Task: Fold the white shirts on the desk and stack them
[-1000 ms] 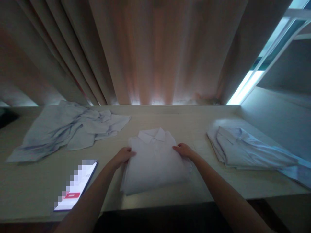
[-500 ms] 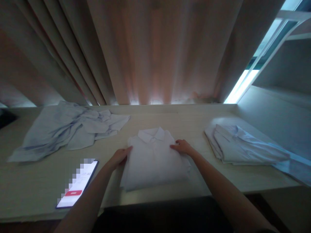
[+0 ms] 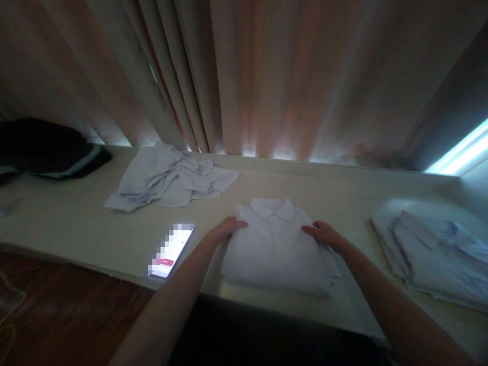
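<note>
A folded white collared shirt (image 3: 274,254) lies flat in front of me, its collar toward the curtain. My left hand (image 3: 229,227) grips its left edge near the shoulder, thumb on top and the other fingers tucked under or behind. On the opposite edge, my right hand (image 3: 322,234) holds the shirt the same way, thumb over the cloth. The undersides of both grips are hidden. Left of the shirt, near my left forearm, a lit phone (image 3: 173,254) rests on the pale table (image 3: 95,229).
A crumpled white garment (image 3: 171,178) lies at the back left, with a dark bundle (image 3: 46,147) beyond it. Folded white clothes (image 3: 438,259) are stacked at the right. A curtain (image 3: 290,86) hangs along the far edge. Brown floor (image 3: 76,305) shows at lower left.
My view has turned left, so everything sits further right and the dark bundle shows more fully. Both hands keep their hold on the folded shirt.
</note>
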